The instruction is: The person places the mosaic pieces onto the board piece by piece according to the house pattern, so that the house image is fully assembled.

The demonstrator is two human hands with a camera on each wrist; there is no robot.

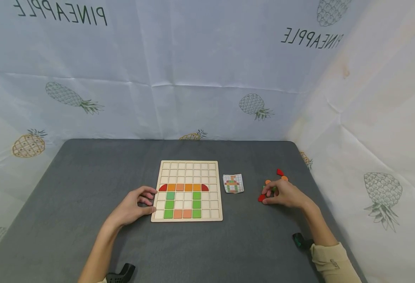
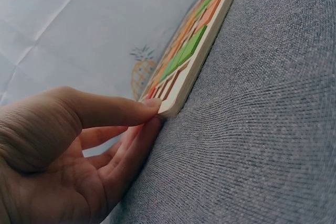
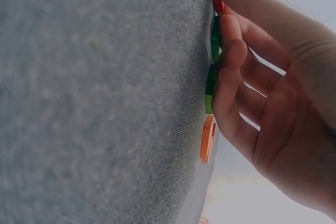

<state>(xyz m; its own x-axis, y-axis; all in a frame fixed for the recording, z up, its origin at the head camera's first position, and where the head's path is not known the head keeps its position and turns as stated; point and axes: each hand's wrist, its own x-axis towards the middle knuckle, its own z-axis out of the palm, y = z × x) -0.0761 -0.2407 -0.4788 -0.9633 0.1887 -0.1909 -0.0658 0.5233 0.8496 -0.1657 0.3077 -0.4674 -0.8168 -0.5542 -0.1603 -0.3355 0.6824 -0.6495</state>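
A square wooden grid board (image 1: 211,215) lies on the table, with red, orange, salmon and green tiles set in some of its cells. My left hand (image 1: 136,206) grips its left edge near the front corner; in the left wrist view the thumb (image 2: 121,111) lies on top and the fingers bend against the side. To the right, my right hand (image 1: 287,194) reaches down over a group of loose tiles. Its thumb and index finger pinch a red tile (image 1: 261,198). Green tiles (image 3: 211,88) and an orange tile (image 3: 208,139) lie beside the curled fingers, partly hidden.
A small pattern card (image 1: 233,183) lies between the board and the loose tiles. Beyond the right hand are another red tile (image 1: 280,172) and orange round tiles (image 1: 284,178). A pineapple-print cloth (image 1: 207,59) hangs behind the grey table (image 1: 193,251).
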